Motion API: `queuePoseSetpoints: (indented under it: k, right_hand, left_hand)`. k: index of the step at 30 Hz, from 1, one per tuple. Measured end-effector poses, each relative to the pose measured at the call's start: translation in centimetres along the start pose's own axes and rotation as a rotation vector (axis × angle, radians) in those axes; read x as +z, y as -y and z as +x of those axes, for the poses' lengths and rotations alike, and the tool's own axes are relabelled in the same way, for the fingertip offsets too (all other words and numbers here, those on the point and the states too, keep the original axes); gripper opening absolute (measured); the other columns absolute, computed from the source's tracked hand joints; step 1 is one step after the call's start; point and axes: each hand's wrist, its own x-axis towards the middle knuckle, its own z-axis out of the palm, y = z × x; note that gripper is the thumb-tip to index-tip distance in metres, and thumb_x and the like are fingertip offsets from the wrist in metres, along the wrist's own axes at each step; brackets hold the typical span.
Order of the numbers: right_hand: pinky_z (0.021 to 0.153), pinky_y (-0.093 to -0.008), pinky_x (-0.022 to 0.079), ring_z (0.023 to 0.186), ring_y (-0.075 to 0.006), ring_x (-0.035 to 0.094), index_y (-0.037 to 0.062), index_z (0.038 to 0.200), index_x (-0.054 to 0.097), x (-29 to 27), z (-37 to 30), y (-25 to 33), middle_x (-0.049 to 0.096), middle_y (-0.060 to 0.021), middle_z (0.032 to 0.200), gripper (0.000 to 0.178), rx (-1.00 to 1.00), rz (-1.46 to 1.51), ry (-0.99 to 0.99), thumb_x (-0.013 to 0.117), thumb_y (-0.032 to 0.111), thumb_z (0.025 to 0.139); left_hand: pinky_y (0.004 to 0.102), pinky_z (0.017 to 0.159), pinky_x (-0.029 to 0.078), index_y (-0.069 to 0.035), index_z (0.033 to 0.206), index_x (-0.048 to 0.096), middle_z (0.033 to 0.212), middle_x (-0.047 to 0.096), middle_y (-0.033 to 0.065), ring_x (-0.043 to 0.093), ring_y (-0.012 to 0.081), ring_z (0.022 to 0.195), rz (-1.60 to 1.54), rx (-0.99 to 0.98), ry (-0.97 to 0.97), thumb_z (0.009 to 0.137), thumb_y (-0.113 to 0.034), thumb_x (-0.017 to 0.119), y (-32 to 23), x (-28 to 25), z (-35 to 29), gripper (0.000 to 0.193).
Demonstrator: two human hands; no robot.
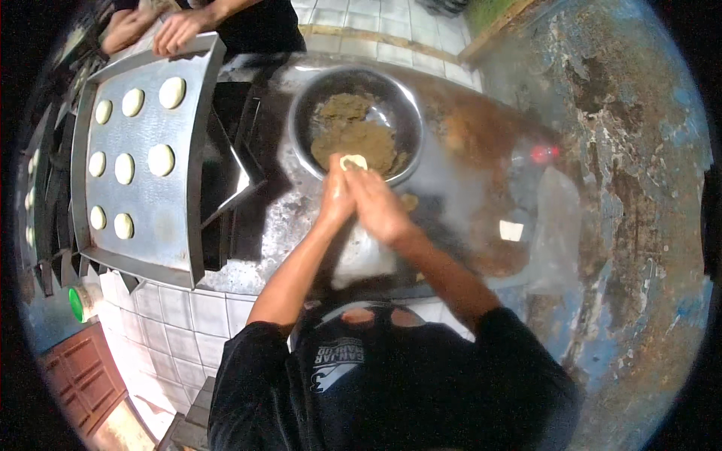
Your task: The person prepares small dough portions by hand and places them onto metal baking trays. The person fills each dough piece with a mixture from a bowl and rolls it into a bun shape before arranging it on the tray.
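Cupping pale dough (355,160) narrowly, fingers (362,183) of left hand (338,193) and right hand (380,207) meet.

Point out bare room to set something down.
Bare worktop lies between the metal bowl and the white square to its right. On the tray, the near right corner is free of dough rounds. Crowded: the bowl's near rim, where left hand and right hand meet around pale dough.

A peeling wall (632,195) stands right, white tiles (167,323) and brown door (81,376) left.
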Motion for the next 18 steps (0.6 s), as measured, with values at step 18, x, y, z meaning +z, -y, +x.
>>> queuePoseSetpoints:
  k: [18]
  right_hand:
    - [0.091,-0.0465,0.051,0.091,-0.0332,0.063,0.0009,0.122,0.059,-14.4,-13.8,13.9,0.064,-0.0135,0.098,0.041,0.262,0.282,-0.317,0.069,0.007,0.082]
  left_hand:
    - [0.0364,0.094,0.051,-0.002,0.117,0.066,0.119,0.071,0.0166,0.064,0.0195,0.11,0.026,0.268,0.214,0.092,-0.024,0.074,-7.4,1.0,-21.7,0.034]
